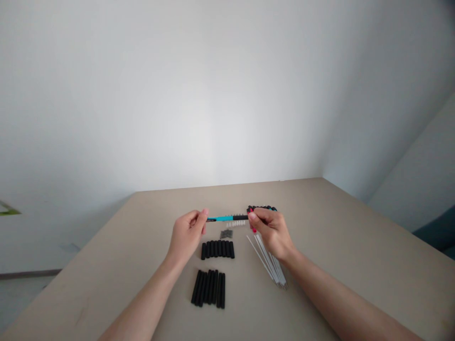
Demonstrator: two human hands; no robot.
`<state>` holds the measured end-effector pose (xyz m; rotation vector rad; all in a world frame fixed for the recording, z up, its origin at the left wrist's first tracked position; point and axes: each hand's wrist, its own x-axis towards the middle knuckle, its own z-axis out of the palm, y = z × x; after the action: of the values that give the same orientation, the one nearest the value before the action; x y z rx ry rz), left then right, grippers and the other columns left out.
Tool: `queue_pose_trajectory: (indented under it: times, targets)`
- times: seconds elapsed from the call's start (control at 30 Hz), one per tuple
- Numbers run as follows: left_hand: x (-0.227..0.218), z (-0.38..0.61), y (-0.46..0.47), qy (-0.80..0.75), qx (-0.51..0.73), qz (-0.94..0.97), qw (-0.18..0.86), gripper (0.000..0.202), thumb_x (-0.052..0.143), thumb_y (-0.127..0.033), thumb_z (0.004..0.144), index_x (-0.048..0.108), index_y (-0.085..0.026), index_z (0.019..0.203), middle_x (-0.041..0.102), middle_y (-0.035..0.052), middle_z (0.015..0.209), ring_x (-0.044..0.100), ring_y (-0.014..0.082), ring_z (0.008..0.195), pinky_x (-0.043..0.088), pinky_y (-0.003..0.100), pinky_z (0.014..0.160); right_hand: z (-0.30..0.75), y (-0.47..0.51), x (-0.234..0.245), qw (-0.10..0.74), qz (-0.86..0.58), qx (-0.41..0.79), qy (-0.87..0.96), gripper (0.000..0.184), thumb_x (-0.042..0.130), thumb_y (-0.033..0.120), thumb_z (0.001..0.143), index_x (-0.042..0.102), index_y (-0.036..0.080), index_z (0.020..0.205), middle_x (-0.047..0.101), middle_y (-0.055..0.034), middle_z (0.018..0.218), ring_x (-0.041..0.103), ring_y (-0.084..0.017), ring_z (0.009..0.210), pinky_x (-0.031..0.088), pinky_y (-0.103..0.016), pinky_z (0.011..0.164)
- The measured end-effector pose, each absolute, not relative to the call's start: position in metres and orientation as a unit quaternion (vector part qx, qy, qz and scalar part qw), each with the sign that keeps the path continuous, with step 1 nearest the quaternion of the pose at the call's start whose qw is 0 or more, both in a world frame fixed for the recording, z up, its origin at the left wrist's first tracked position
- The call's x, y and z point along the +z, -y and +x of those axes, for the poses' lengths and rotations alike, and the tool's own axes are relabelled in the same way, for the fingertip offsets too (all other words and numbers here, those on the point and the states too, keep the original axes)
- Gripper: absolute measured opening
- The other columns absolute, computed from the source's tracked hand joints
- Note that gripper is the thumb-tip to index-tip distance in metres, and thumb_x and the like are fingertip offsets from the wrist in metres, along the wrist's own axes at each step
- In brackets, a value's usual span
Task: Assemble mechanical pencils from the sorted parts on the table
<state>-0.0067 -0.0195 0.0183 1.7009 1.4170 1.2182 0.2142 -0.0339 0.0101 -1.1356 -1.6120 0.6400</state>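
A turquoise-and-black pen [224, 219] is held level above the table between my two hands. My left hand [189, 233] pinches its left end between thumb and fingers. At the black right end, my right hand [272, 231] closes on it in a pinch. Whether the pen is one piece or two joined parts, I cannot tell. Below my right hand lie thin white pen refills [270, 265] with metal tips, partly hidden by it. Small springs [226, 234] sit in a cluster under the pen, and small clear plastic pieces [236, 224] are partly covered by it.
Two rows of black tubes lie on the beige table [117, 265]: shorter tubes [217, 249] behind, longer tubes [209, 288] nearer me. Several black, red and blue pen parts [270, 208] lie behind my right hand. A white wall [220, 94] rises behind the table.
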Motion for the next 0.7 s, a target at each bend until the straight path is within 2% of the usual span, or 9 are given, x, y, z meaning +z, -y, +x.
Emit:
queue_pose_trajectory:
  times: [0.1, 0.2, 0.3, 0.5, 0.7]
  targets:
    - [0.0204, -0.0037, 0.0217, -0.507, 0.492, 0.614, 0.352, 0.04, 0.056, -0.046, 0.083, 0.052, -0.017, 0.057, 0.046, -0.004, 0.045, 0.04, 0.0079, 0.04, 0.032, 0.019, 0.044, 0.2124, 0.0336, 0.0091, 0.519, -0.471, 0.302, 0.646, 0.042, 0.046, 0.042, 0.086, 0.045, 0.018, 0.051, 0.035, 0.003, 0.051, 0.034, -0.011, 0.052, 0.024, -0.027, 0.052]
    - [0.0206, -0.0033, 0.0231, -0.482, 0.532, 0.604, 0.346, 0.027, 0.062, -0.041, 0.08, 0.06, -0.016, 0.07, 0.052, -0.0035, 0.051, 0.044, 0.0076, 0.042, 0.035, 0.019, 0.045, 0.21, 0.0327, 0.0082, 0.525, -0.468, 0.342, 0.623, 0.043, 0.048, 0.043, 0.084, 0.043, 0.018, 0.049, 0.033, 0.0034, 0.048, 0.032, -0.011, 0.05, 0.023, -0.027, 0.051]
    - [0.0198, -0.0036, 0.0228, -0.464, 0.562, 0.588, 0.35, 0.025, 0.065, -0.04, 0.079, 0.062, -0.016, 0.076, 0.055, -0.0024, 0.056, 0.045, 0.007, 0.043, 0.036, 0.018, 0.044, 0.2085, 0.0319, 0.007, 0.535, -0.465, 0.364, 0.604, 0.044, 0.049, 0.045, 0.083, 0.043, 0.019, 0.048, 0.032, 0.0041, 0.047, 0.029, -0.01, 0.048, 0.021, -0.027, 0.05]
    - [0.0187, -0.0015, 0.0208, -0.422, 0.553, 0.531, 0.484, 0.03, 0.06, -0.044, 0.083, 0.059, -0.015, 0.075, 0.049, -0.0043, 0.049, 0.039, 0.0063, 0.037, 0.036, 0.019, 0.039, 0.2093, 0.0326, 0.0066, 0.544, -0.461, 0.325, 0.621, 0.043, 0.048, 0.044, 0.085, 0.044, 0.018, 0.05, 0.036, 0.003, 0.051, 0.034, -0.011, 0.052, 0.023, -0.027, 0.053]
    - [0.0187, -0.0015, 0.0219, -0.419, 0.555, 0.55, 0.462, 0.028, 0.062, -0.039, 0.082, 0.057, -0.014, 0.07, 0.052, -0.0032, 0.05, 0.042, 0.0058, 0.038, 0.037, 0.018, 0.039, 0.2083, 0.0341, 0.0077, 0.549, -0.453, 0.338, 0.616, 0.044, 0.048, 0.043, 0.084, 0.042, 0.019, 0.048, 0.032, 0.0039, 0.048, 0.031, -0.011, 0.05, 0.022, -0.027, 0.051]
